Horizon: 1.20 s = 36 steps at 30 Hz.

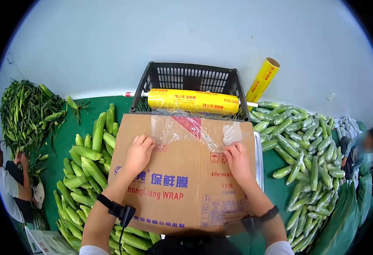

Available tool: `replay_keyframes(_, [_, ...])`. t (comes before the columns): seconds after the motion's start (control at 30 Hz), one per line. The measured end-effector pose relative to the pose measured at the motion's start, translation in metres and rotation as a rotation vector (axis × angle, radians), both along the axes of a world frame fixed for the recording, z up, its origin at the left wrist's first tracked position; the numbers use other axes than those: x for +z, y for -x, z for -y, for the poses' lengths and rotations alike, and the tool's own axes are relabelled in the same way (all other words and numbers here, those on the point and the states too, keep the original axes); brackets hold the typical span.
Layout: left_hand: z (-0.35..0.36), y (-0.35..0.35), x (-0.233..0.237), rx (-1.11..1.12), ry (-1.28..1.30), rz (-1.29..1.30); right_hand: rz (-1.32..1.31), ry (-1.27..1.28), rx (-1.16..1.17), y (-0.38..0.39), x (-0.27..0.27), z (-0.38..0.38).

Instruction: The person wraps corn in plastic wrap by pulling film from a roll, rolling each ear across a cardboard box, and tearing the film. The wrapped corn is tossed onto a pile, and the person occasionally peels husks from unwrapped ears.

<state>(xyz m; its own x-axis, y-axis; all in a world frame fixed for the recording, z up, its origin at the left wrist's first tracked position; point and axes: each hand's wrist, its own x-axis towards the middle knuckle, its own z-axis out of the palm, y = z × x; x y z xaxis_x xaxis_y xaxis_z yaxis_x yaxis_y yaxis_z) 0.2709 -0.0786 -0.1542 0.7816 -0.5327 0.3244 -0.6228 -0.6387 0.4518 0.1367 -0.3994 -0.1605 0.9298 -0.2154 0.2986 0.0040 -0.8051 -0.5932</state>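
A flattened brown cardboard sheet [182, 187] printed "WRAP" lies in front of me. A yellow roll of cling film [193, 101] rests across the front rim of a black plastic basket [190, 78]. A clear sheet of film [195, 127] is pulled from the roll down over the cardboard's top edge. My left hand [139, 154] presses on the cardboard at the film's left lower edge, fingers curled. My right hand [237, 158] pinches the film's right lower edge against the cardboard.
Husked green corn cobs [86, 170] are piled on the green table to the left, film-wrapped cobs [305, 148] to the right. A spare yellow film roll [263, 78] leans behind. One person sits at the left among husks [27, 112], another person [361, 148] at the right.
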Motion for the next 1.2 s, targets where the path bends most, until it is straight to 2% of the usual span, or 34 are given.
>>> replay_keyframes(0.07, [0.003,-0.004,0.000,-0.036,0.090,0.039,0.222,0.087,0.077,-0.006,0.003,0.003])
replay_keyframes(0.1, [0.004,-0.006,0.002,-0.053,0.135,0.067,0.221,0.081,0.091,-0.007,0.001,0.011])
replay_keyframes(0.17, [0.007,-0.004,0.007,-0.040,0.107,-0.129,0.218,0.064,0.116,-0.001,-0.006,0.030])
replay_keyframes(0.2, [0.008,0.001,0.009,-0.037,0.091,-0.230,0.146,-0.092,0.102,0.003,-0.006,0.030])
replay_keyframes(0.27, [0.017,0.009,0.013,-0.046,-0.025,-0.003,-0.005,-0.396,0.080,0.015,-0.002,0.029])
replay_keyframes(0.3, [0.020,0.012,0.015,-0.043,-0.078,0.115,0.036,-0.359,0.121,0.017,-0.003,0.027])
replay_keyframes(0.4, [0.027,0.003,0.016,-0.016,-0.150,0.109,0.102,-0.479,0.108,0.019,0.010,0.012])
replay_keyframes(0.43, [0.030,0.000,0.014,-0.048,-0.097,0.067,0.031,-0.486,0.116,0.022,0.020,0.010])
replay_keyframes(0.5, [0.034,-0.003,0.018,-0.116,0.003,-0.015,0.081,-0.484,0.110,0.023,0.034,0.012])
replay_keyframes(0.6, [0.037,0.019,0.030,-0.093,0.367,0.069,0.076,-0.486,0.081,0.035,0.056,0.017])
replay_keyframes(0.7, [0.015,0.036,0.053,-0.103,0.687,-0.015,0.074,-0.498,0.098,0.059,0.068,0.024])
replay_keyframes(0.77, [-0.022,0.070,0.099,-0.004,0.613,-0.182,0.074,-0.523,0.117,0.084,0.064,0.034])
replay_keyframes(0.8, [-0.045,0.080,0.098,0.024,0.534,-0.180,0.078,-0.544,0.124,0.101,0.060,0.035])
replay_keyframes(0.83, [-0.067,0.093,0.093,0.051,0.458,-0.175,0.086,-0.562,0.132,0.119,0.058,0.035])
replay_keyframes(0.9, [-0.095,0.128,0.074,-0.046,0.352,-0.049,0.078,-0.554,0.121,0.155,0.058,0.020])
replay_keyframes(0.97, [-0.119,0.154,0.038,-0.073,0.222,-0.016,0.024,-0.538,0.095,0.187,0.050,-0.003])
replay_keyframes(1.07, [-0.125,0.193,0.022,0.007,0.197,-0.194,-0.072,-0.508,0.081,0.212,0.009,-0.022])
replay_keyframes(1.1, [-0.127,0.199,0.009,-0.013,0.179,-0.097,-0.105,-0.467,0.077,0.217,-0.009,-0.024])
replay_keyframes(1.17, [-0.124,0.200,-0.017,-0.052,0.146,0.101,-0.123,-0.398,0.045,0.221,-0.012,-0.030])
replay_keyframes(1.2, [-0.122,0.201,-0.016,-0.015,0.140,0.088,-0.129,-0.362,0.038,0.219,-0.005,-0.031])
